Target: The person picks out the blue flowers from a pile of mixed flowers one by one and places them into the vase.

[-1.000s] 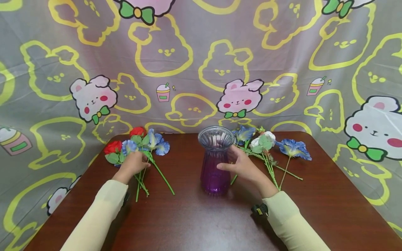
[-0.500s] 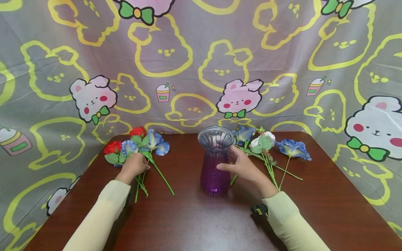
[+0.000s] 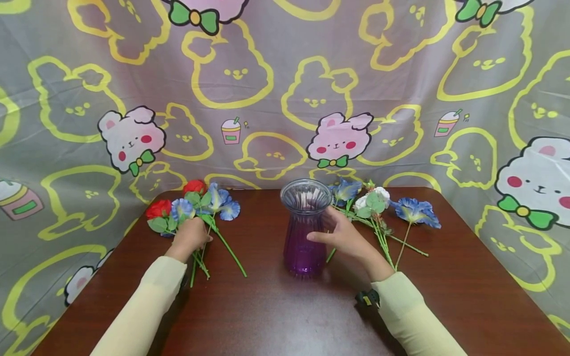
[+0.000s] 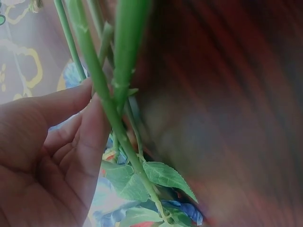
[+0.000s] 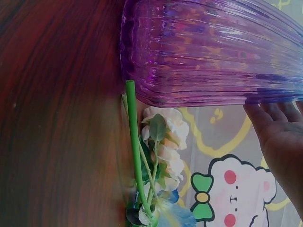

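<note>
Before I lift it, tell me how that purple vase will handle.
The purple vase looks like ribbed glass, so probably rigid, fragile and fairly heavy for its size. It stands upright and empty on the table, narrower at the neck, so a high push might tip it. The right hand already steadies its side.

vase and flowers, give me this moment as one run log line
left hand: grips flower stems | right hand: holds purple vase upright | table: second flower bunch lying right of vase

A dark wooden worktop (image 3: 276,316) carries a purple glass vase (image 3: 305,232) between the hands, a bunch of red and blue flowers (image 3: 196,207) under the left hand (image 3: 190,236), and blue and white flowers (image 3: 383,210) just beyond the right hand (image 3: 343,235).
</note>
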Demonstrator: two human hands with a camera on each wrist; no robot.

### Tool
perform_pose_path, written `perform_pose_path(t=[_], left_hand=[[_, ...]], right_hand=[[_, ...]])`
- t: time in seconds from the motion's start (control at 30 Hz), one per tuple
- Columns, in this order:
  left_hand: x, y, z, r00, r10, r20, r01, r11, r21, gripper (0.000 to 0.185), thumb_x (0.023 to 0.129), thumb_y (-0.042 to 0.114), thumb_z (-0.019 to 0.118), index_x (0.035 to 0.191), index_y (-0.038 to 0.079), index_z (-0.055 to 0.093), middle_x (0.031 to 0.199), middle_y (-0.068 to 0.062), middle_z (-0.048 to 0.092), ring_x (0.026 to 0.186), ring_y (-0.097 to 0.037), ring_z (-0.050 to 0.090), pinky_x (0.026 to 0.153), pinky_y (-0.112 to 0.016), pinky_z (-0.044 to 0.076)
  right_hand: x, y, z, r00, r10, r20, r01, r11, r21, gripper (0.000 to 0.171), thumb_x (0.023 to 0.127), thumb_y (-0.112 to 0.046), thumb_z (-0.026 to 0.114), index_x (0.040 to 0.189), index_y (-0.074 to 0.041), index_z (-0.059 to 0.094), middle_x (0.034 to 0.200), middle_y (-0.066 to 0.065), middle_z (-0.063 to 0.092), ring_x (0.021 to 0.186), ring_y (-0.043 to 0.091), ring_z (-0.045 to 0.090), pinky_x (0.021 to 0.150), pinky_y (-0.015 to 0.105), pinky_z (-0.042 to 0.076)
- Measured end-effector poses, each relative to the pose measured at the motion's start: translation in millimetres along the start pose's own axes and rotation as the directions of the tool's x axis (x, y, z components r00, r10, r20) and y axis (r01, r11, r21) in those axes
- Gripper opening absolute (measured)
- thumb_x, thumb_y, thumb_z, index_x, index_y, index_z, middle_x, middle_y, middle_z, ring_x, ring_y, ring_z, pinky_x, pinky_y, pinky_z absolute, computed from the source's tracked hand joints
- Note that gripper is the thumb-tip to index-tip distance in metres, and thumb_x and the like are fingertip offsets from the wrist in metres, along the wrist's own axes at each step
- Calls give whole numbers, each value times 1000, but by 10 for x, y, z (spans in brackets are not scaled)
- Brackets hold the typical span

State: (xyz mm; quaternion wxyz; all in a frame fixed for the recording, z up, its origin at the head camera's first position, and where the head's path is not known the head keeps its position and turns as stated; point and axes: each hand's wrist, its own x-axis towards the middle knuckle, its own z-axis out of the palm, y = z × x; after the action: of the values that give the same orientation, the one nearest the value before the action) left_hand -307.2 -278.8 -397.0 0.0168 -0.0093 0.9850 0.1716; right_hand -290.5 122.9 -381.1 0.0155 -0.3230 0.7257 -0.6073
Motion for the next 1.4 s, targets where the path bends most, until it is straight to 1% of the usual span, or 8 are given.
perform_pose_path(t=[0.27,0.5,0.67,0.87,1.1,1.23,1.4], left_hand=[[-6,-5,-1,1000,-14,24,14,1000,-7,33,86,11,73,55,3,66,45,-2,56,42,-17,57,48,-33,49],[5,-11,-3,1000,-12,0,12,1000,-8,35,86,11,74,52,4,65,43,0,54,42,-15,55,54,-33,49],[8,-29,13,1000,11,-15,-11,1000,-19,35,85,9,74,52,5,64,42,1,54,42,-14,55,57,-33,50],[-6,-25,7,999,10,-41,-12,998,-62,32,85,6,73,54,4,66,45,1,58,42,-12,59,54,-32,51],[-20,-15,-4,996,36,-77,-42,996,-82,34,87,6,71,53,6,65,47,1,59,44,-13,59,56,-32,52],[-25,-12,8,996,23,-89,-33,992,-121,34,87,4,70,53,5,63,47,-1,59,45,-14,60,52,-31,50],[-33,-23,24,995,23,-97,-36,991,-132,32,88,4,69,56,3,65,49,-1,60,46,-16,61,49,-30,49]], right_hand=[[6,-17,6,1000,-16,6,17,1000,-6,72,82,-9,78,144,-5,41,143,13,48,133,27,42,108,49,33],[-1,-31,2,1000,-20,7,20,1000,-4,73,83,-10,78,145,-3,40,144,14,46,134,28,40,109,49,31],[-5,-27,2,1000,-8,2,8,1000,-8,73,83,-10,78,145,-4,40,144,14,46,134,28,40,109,49,32],[-4,-16,5,1000,-14,7,14,1000,2,73,83,-10,78,144,-3,40,143,15,47,133,29,41,108,49,32],[-4,-4,-5,1000,0,2,0,1000,-10,73,82,-12,79,144,-4,41,143,14,47,134,28,41,108,49,32],[-1,1,-12,1000,0,2,0,1000,-16,73,82,-11,79,144,-3,41,143,14,47,134,29,41,108,48,33],[0,5,-15,1000,4,0,-4,1000,-16,73,82,-12,79,144,-3,41,143,15,47,134,29,41,108,48,33]])
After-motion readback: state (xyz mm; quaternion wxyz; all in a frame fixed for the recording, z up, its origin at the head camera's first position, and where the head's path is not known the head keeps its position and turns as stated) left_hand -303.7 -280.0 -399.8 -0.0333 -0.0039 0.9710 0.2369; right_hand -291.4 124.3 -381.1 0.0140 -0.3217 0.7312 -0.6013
